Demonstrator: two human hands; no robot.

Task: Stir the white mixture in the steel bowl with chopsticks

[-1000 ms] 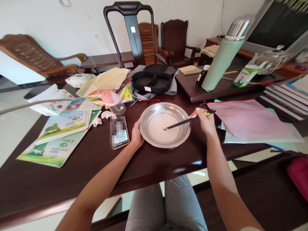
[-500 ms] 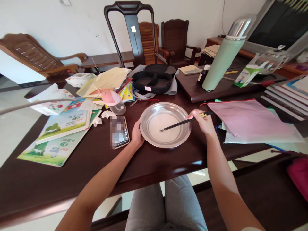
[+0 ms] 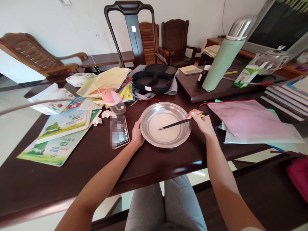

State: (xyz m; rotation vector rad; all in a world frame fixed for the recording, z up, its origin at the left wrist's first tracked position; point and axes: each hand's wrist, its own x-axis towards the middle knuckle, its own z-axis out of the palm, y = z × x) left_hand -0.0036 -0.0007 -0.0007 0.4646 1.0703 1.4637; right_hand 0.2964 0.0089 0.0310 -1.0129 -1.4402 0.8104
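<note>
A round metal basin point(image 3: 184, 136) stands on the dark wooden table, with a whitish liquid point(image 3: 166, 136) covering its bottom. My left hand point(image 3: 137, 133) grips the basin's left rim, its fingers partly hidden behind the metal. In my right hand point(image 3: 201, 121), above the right rim, is a pair of black chopsticks point(image 3: 175, 123) with gold bands near the top. Their tips dip into the liquid left of the basin's middle.
Left of the basin lies a phone point(image 3: 120, 132), with workbooks point(image 3: 55, 141) beyond it. A black case point(image 3: 152, 80) sits behind the basin. To the right are a pink zip pouch point(image 3: 250, 117), a green thermos point(image 3: 221, 61) and a glass teapot point(image 3: 273, 61).
My right hand has shifted slightly left, and the chopstick tips have moved a little left and up through the liquid. The left hand and the basin stay in place.
</note>
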